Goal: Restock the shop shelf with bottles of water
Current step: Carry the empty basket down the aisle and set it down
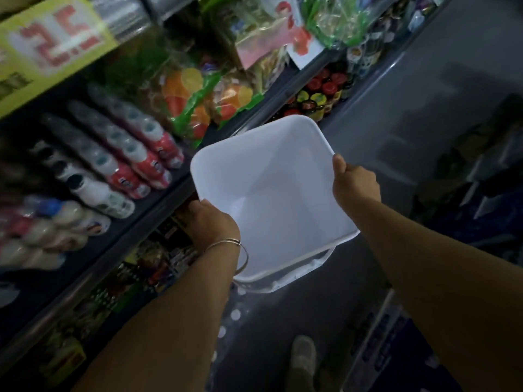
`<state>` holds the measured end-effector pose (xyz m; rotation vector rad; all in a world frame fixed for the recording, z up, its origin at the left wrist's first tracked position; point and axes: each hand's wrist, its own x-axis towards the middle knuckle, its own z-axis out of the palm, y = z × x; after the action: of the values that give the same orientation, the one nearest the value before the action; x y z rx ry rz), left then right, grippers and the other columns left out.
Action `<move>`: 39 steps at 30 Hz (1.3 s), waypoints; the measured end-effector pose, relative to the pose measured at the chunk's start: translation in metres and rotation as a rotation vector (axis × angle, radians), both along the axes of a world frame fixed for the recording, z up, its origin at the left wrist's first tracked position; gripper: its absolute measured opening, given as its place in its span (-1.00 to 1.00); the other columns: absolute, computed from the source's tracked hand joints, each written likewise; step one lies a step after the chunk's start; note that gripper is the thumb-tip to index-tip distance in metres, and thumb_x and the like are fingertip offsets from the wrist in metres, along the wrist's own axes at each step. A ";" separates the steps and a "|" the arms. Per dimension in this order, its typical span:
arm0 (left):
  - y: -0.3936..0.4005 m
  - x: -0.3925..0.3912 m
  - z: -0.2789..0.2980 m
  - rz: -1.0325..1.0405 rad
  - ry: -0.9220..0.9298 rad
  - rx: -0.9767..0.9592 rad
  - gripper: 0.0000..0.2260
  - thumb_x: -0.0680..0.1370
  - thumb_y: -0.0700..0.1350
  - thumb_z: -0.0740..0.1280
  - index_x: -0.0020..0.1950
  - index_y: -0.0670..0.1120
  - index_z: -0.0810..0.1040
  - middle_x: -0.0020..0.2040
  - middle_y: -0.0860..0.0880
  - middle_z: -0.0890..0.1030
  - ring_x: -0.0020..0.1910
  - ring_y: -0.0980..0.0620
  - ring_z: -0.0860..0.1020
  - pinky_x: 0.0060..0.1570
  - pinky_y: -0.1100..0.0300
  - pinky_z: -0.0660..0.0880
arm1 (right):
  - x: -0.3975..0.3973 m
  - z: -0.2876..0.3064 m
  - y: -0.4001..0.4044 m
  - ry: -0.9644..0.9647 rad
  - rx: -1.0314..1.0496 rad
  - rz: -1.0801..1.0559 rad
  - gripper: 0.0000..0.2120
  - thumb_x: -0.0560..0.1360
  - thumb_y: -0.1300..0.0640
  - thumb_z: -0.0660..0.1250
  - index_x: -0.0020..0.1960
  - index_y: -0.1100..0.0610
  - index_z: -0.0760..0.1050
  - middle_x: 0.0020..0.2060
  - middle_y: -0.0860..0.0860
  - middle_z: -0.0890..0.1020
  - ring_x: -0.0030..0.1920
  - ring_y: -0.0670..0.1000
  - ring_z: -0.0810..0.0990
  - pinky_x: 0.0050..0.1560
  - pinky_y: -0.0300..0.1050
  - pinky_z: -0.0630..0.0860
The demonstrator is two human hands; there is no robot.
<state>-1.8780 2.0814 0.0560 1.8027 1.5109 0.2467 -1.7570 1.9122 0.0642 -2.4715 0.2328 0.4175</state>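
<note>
A white square plastic tub [271, 199] hangs in front of me over the aisle floor, and nothing lies inside it. My left hand [210, 222] grips its left rim, with a thin bangle on the wrist. My right hand [353, 182] grips the right rim, thumb over the edge. On the shelf [158, 205] to the left lie rows of water bottles [124, 145] with red labels and pale caps, tops toward me.
Other bottles with dark and blue caps [85, 193] sit left of the water. Bags of colourful snacks [198, 94] fill the shelf further along, then small jars [319, 94]. A lower shelf holds packets [147, 264]. My shoe [304, 360] stands on the grey floor.
</note>
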 end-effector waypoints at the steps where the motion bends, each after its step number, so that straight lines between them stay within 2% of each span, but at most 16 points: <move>1: -0.006 0.015 0.000 0.001 0.007 -0.011 -0.65 0.66 -0.07 -0.04 0.29 -0.25 0.32 0.29 -0.29 0.43 0.21 -0.27 0.45 0.16 -0.04 0.38 | 0.013 0.002 -0.007 -0.011 -0.011 0.000 -0.46 0.61 -0.20 -0.08 0.07 0.14 0.53 -0.03 0.16 0.54 -0.05 0.17 0.48 -0.04 -0.06 0.37; 3: -0.018 0.043 -0.002 -0.006 0.037 -0.026 -0.66 0.66 -0.10 -0.02 0.30 -0.29 0.31 0.31 -0.30 0.41 0.24 -0.28 0.43 0.18 -0.05 0.37 | 0.038 0.002 -0.020 -0.011 -0.026 -0.007 -0.44 0.61 -0.21 -0.09 0.09 0.15 0.53 0.01 0.17 0.54 0.04 0.21 0.50 -0.02 -0.04 0.35; 7: -0.033 0.092 -0.008 -0.077 0.111 -0.020 -0.68 0.64 -0.15 0.01 0.31 -0.30 0.31 0.33 -0.30 0.38 0.27 -0.28 0.39 0.23 -0.07 0.34 | 0.083 -0.006 -0.041 0.007 -0.027 -0.057 -0.48 0.60 -0.24 -0.07 -0.09 0.11 0.48 -0.10 0.12 0.53 -0.09 0.15 0.50 -0.11 -0.07 0.37; 11: -0.041 0.146 -0.020 -0.148 0.157 -0.021 -0.69 0.62 -0.19 0.01 0.33 -0.25 0.32 0.33 -0.24 0.36 0.28 -0.22 0.37 0.27 -0.02 0.28 | 0.126 -0.006 -0.061 0.020 -0.041 -0.097 -0.49 0.60 -0.22 -0.07 -0.06 0.11 0.49 -0.14 0.11 0.45 -0.09 0.15 0.44 -0.11 -0.08 0.31; 13: -0.045 0.176 -0.021 -0.098 0.113 -0.052 -0.66 0.63 -0.11 0.00 0.34 -0.23 0.32 0.33 -0.26 0.38 0.28 -0.26 0.38 0.31 -0.06 0.29 | 0.147 -0.005 -0.071 0.023 -0.050 -0.119 -0.50 0.60 -0.22 -0.07 -0.07 0.10 0.48 -0.14 0.10 0.45 -0.14 0.12 0.41 -0.12 -0.09 0.30; 15: -0.052 0.207 -0.022 -0.112 0.111 -0.048 -0.64 0.63 -0.08 -0.01 0.33 -0.24 0.32 0.32 -0.29 0.39 0.28 -0.28 0.38 0.29 -0.08 0.32 | 0.169 -0.007 -0.080 0.016 -0.044 -0.159 -0.50 0.61 -0.22 -0.08 -0.09 0.12 0.46 -0.16 0.10 0.47 -0.18 0.10 0.43 -0.14 -0.11 0.31; 19: -0.069 0.259 -0.020 -0.139 0.083 -0.069 -0.64 0.65 -0.09 -0.02 0.35 -0.26 0.31 0.32 -0.29 0.40 0.26 -0.25 0.40 0.20 0.02 0.32 | 0.207 -0.019 -0.094 0.024 -0.004 -0.231 -0.52 0.61 -0.20 -0.07 -0.10 0.11 0.46 -0.18 0.08 0.49 -0.27 0.06 0.44 -0.17 -0.14 0.31; 22: -0.084 0.292 -0.032 -0.227 0.099 -0.040 -0.64 0.65 -0.09 -0.03 0.33 -0.29 0.29 0.30 -0.31 0.41 0.23 -0.27 0.43 0.18 -0.03 0.34 | 0.231 -0.034 -0.110 0.041 0.016 -0.284 -0.49 0.61 -0.20 -0.07 -0.07 0.13 0.50 -0.22 0.08 0.51 -0.33 0.03 0.44 -0.26 -0.18 0.32; 24: -0.095 0.313 -0.040 -0.251 0.115 -0.032 -0.64 0.65 -0.07 -0.03 0.31 -0.28 0.32 0.29 -0.30 0.42 0.24 -0.27 0.43 0.20 -0.05 0.34 | 0.247 -0.044 -0.124 0.050 0.023 -0.306 -0.47 0.61 -0.20 -0.08 0.01 0.14 0.53 -0.13 0.11 0.56 -0.24 0.07 0.52 -0.22 -0.21 0.39; 26: -0.107 0.337 -0.054 -0.259 0.122 -0.021 -0.63 0.66 -0.06 -0.03 0.31 -0.28 0.31 0.31 -0.30 0.40 0.26 -0.26 0.41 0.23 -0.04 0.32 | 0.266 -0.059 -0.136 0.050 0.020 -0.319 -0.45 0.62 -0.20 -0.09 0.08 0.14 0.53 -0.02 0.15 0.56 -0.08 0.15 0.52 -0.03 -0.09 0.41; 27: -0.112 0.348 -0.064 -0.275 0.138 -0.020 -0.63 0.66 -0.07 -0.03 0.31 -0.28 0.31 0.32 -0.30 0.40 0.27 -0.26 0.40 0.23 -0.04 0.32 | 0.273 -0.069 -0.143 0.060 0.023 -0.334 -0.45 0.61 -0.20 -0.10 0.09 0.14 0.53 -0.02 0.15 0.55 -0.07 0.15 0.51 -0.01 -0.05 0.41; 29: -0.121 0.367 -0.086 -0.304 0.158 0.001 -0.65 0.66 -0.09 -0.02 0.30 -0.29 0.32 0.31 -0.30 0.41 0.27 -0.26 0.40 0.24 -0.03 0.31 | 0.284 -0.090 -0.153 0.085 0.039 -0.367 -0.46 0.61 -0.20 -0.10 0.07 0.13 0.52 -0.07 0.13 0.55 -0.11 0.13 0.50 0.00 -0.03 0.44; 32: -0.134 0.389 -0.119 -0.473 0.232 0.056 -0.70 0.63 -0.22 0.03 0.32 -0.30 0.32 0.32 -0.29 0.38 0.30 -0.24 0.36 0.23 0.07 0.29 | 0.291 -0.121 -0.166 0.100 0.046 -0.432 -0.46 0.62 -0.20 -0.12 0.05 0.12 0.52 -0.10 0.11 0.54 -0.08 0.14 0.55 0.03 0.01 0.50; 34: -0.139 0.401 -0.140 -0.567 0.277 0.077 -0.70 0.62 -0.27 0.02 0.33 -0.31 0.31 0.33 -0.28 0.36 0.31 -0.22 0.34 0.19 0.11 0.27 | 0.293 -0.141 -0.173 0.108 0.046 -0.475 -0.48 0.62 -0.19 -0.12 0.00 0.11 0.49 -0.13 0.09 0.53 -0.13 0.11 0.54 -0.05 -0.04 0.48; 37: -0.141 0.422 -0.176 -0.610 0.308 0.124 -0.70 0.65 -0.21 -0.01 0.31 -0.29 0.33 0.32 -0.28 0.38 0.28 -0.24 0.38 0.19 0.04 0.33 | 0.295 -0.173 -0.177 0.118 0.068 -0.556 -0.48 0.62 -0.20 -0.12 -0.01 0.12 0.49 -0.13 0.08 0.54 -0.11 0.11 0.55 -0.01 -0.01 0.50; 39: -0.140 0.434 -0.199 -0.737 0.330 0.171 -0.71 0.63 -0.26 0.02 0.30 -0.31 0.33 0.32 -0.29 0.37 0.28 -0.25 0.37 0.18 0.02 0.33 | 0.297 -0.195 -0.175 0.125 0.088 -0.625 -0.46 0.61 -0.20 -0.11 0.00 0.14 0.49 -0.11 0.10 0.54 -0.10 0.12 0.54 0.01 0.01 0.51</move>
<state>-1.4442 1.9411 -0.1434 2.4922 0.9411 -0.3057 -1.4600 1.7372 -0.1307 -2.1411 0.9789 0.2993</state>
